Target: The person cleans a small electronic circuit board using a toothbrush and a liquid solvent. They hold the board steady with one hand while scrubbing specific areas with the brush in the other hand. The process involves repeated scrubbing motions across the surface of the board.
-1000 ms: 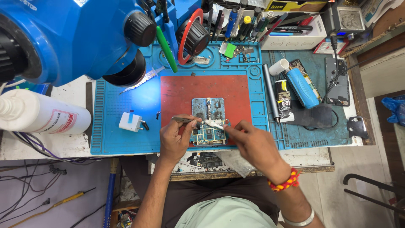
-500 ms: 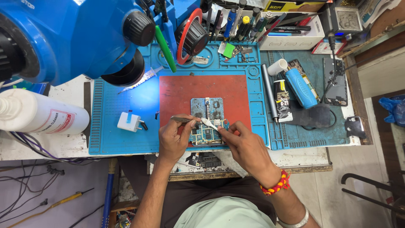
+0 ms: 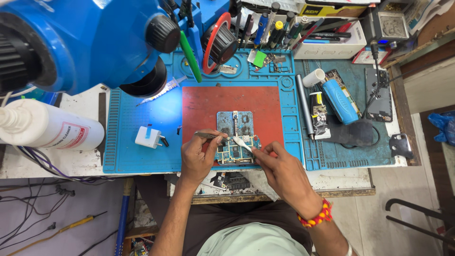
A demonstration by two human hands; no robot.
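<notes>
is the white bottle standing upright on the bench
No, the white bottle lies on its side at the left of the blue mat.

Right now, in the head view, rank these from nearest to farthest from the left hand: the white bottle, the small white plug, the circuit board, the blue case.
1. Circuit board, touching the left hand.
2. Small white plug, just to its left.
3. White bottle, far left.
4. Blue case, far right, farthest.

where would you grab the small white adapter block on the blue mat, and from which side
Take the small white adapter block across its two long flat white faces, coming straight down from above. It lies flat on the blue silicone mat with open mat around it. Probably avoid its right end, where a dark stub sticks out toward the left hand.
</notes>
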